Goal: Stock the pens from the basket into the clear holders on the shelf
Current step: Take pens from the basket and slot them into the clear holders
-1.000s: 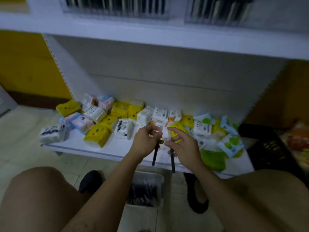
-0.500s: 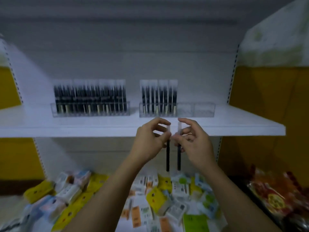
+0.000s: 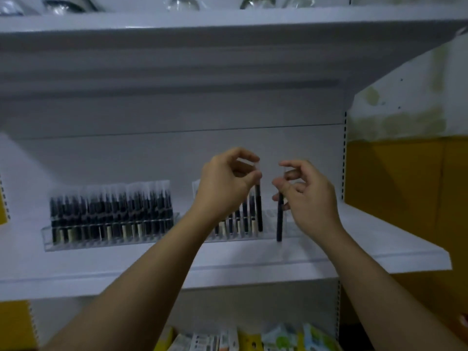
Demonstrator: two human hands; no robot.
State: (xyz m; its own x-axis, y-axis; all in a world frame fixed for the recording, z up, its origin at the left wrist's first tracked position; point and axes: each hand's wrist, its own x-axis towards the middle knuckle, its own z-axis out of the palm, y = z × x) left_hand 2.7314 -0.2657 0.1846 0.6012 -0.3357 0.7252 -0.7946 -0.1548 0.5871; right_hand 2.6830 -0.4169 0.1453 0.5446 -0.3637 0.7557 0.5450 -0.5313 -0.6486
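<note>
Clear acrylic on the white shelf (image 3: 379, 239): the left clear holder (image 3: 76, 243) is crammed with upright black pens (image 3: 111, 214), the right clear holder (image 3: 269, 225) filled only at its left. Each hand pinches one slim black pen by its top, hanging upright. The left hand (image 3: 225, 186) holds the left pen (image 3: 258, 211) beside the last filled slot. The right hand (image 3: 309, 198) holds the right pen (image 3: 279, 219) just before the bare slots, probably needing a nudge back.
</note>
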